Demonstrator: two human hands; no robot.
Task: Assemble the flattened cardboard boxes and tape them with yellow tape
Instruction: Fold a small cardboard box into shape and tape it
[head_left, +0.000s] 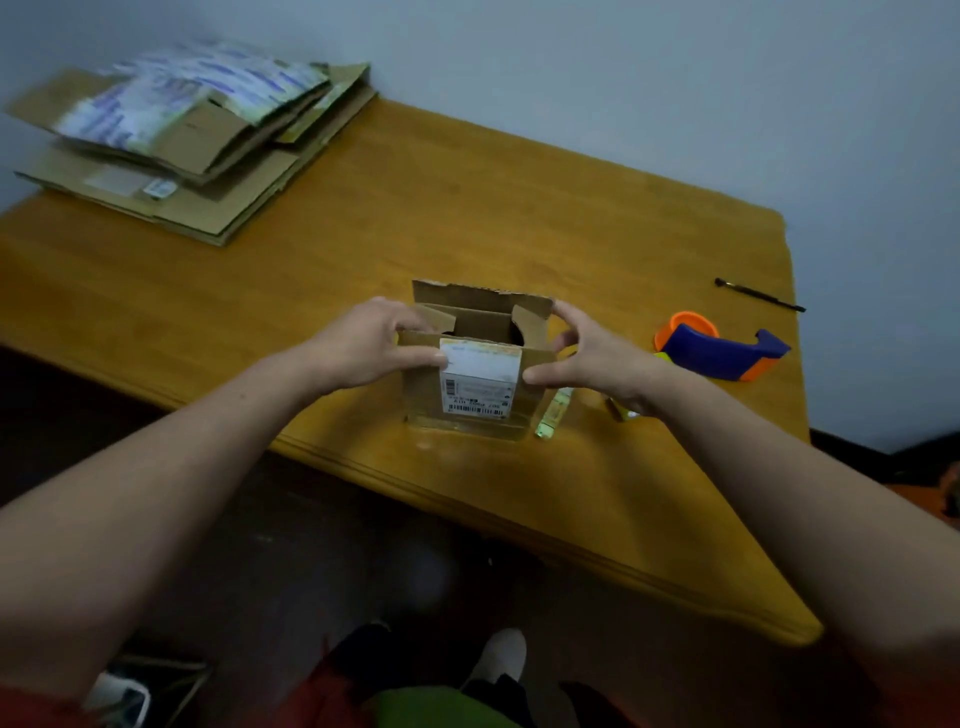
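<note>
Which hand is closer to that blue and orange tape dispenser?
Right. The right hand grips the box beside the tape dispenser; the left hand holds the box's other side.

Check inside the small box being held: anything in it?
Inside the box only inward-folded flaps and a dark hollow show; no contents are visible. Its near wall hides the floor.
</note>
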